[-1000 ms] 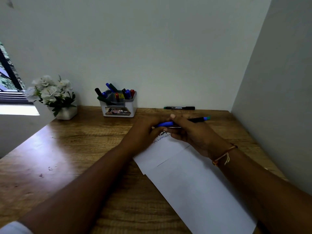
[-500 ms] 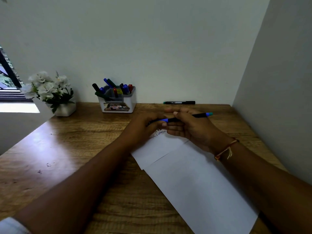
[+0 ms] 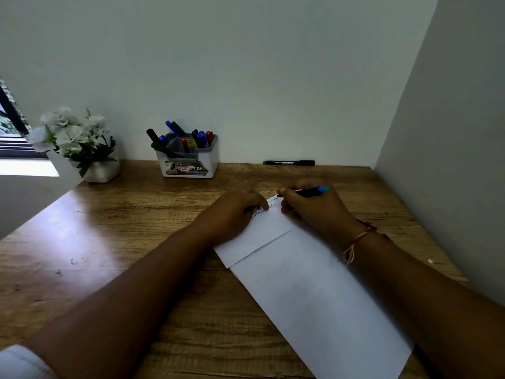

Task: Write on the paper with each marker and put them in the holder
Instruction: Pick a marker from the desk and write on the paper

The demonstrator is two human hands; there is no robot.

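My right hand (image 3: 314, 212) grips a black marker with a blue end (image 3: 311, 191), its tip down at the far corner of the white paper (image 3: 314, 291). Small handwriting shows there between my hands. My left hand (image 3: 235, 212) rests on the paper's left part with its fingers curled; the blue cap is out of sight inside them. The white holder (image 3: 188, 160) stands at the back wall with several markers in it. Another black marker with a green end (image 3: 289, 162) lies flat along the wall, right of the holder.
A white pot of white flowers (image 3: 101, 170) stands at the back left of the wooden desk (image 3: 109, 242). A side wall (image 3: 451, 160) closes the desk on the right. A window is at the far left.
My hands came apart and the blue cap came off the marker into my left hand. That hand dropped onto the paper, and my right hand brought the tip to the sheet.
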